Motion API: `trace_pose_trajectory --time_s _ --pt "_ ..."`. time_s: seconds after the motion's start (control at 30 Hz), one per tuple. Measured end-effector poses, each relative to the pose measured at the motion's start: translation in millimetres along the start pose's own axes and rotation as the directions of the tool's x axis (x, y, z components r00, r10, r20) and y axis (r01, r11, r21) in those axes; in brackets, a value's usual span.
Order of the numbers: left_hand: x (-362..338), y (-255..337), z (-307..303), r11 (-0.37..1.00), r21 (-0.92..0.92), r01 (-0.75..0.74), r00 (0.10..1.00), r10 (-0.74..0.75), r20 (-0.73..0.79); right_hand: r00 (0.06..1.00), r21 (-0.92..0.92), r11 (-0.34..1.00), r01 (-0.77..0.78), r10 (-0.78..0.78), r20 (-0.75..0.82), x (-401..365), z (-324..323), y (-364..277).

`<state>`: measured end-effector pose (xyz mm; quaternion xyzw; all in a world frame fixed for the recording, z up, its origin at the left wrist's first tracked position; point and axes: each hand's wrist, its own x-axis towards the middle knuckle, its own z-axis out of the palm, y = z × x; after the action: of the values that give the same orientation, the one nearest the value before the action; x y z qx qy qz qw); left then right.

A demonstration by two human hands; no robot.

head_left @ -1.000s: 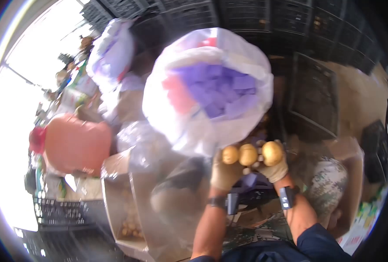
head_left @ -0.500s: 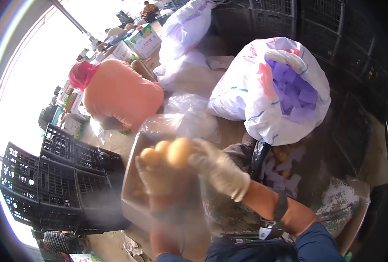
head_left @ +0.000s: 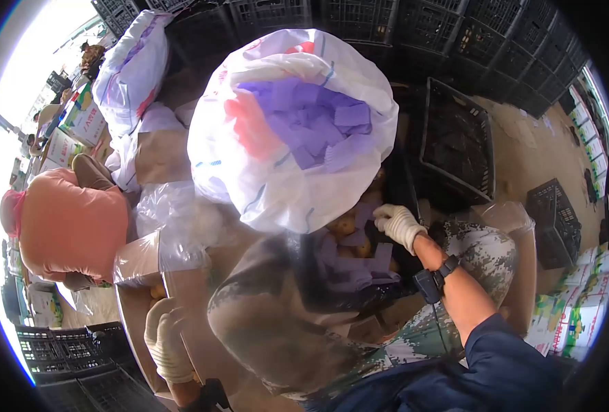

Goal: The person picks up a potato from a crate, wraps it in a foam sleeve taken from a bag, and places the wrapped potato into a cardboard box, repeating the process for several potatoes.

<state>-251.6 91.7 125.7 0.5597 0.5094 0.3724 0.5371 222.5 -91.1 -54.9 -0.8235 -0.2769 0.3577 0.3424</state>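
My left hand (head_left: 166,343), in a pale knit glove, is lowered at the open cardboard box (head_left: 188,336) on the left. Its fingers are curled, and whatever they hold is hidden. A round yellowish fruit (head_left: 157,291) shows inside that box beyond the fingertips. My right hand (head_left: 399,226), gloved too, hovers at the edge of a dark container on the right, its fingers bent but apart and nothing visible in them. Beside it lie round yellow-brown fruits (head_left: 344,225) among lilac paper pieces (head_left: 380,264).
A big white sack (head_left: 229,178) full of purple paper pieces (head_left: 311,120) stands ahead. Black crates (head_left: 455,141) line the back and right. A person in an orange top (head_left: 71,223) bends at the left. Clear plastic (head_left: 177,220) covers a box flap.
My view has swung right. The hands, together around several round fruits before, are now apart: the left down at the box, the right over beside the fruits and paper pieces.
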Motion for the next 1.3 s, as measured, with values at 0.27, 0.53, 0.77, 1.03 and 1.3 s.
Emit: trace_pose_trajectory --time_s 0.27,0.53,0.77,1.03,1.3 --pt "46.4 8.8 227.8 0.727 0.408 -0.552 0.467 -0.135 0.874 0.913 -0.804 0.568 0.178 0.209 0.35 15.9 69.2 100.9" --pt "66.9 -287.8 381.2 0.339 0.437 -0.833 0.323 -0.343 0.882 0.902 -0.501 0.841 -0.202 0.359 0.239 40.5 78.8 109.6" --pt "40.7 -269.4 413.6 0.192 0.669 -0.718 0.442 -0.618 0.651 0.914 -0.492 0.815 -0.306 0.396 0.086 69.8 125.2 128.9" --pt "39.9 -238.5 411.1 0.327 0.711 -0.622 0.483 -0.555 0.678 0.87 -0.384 0.876 -0.293 0.411 0.273 91.2 103.1 128.4" --pt "52.8 -279.2 383.3 0.454 0.513 -0.728 0.299 -0.463 0.834 0.846 0.855 -0.094 -0.51 0.124 0.518 56.1 58.7 119.4"
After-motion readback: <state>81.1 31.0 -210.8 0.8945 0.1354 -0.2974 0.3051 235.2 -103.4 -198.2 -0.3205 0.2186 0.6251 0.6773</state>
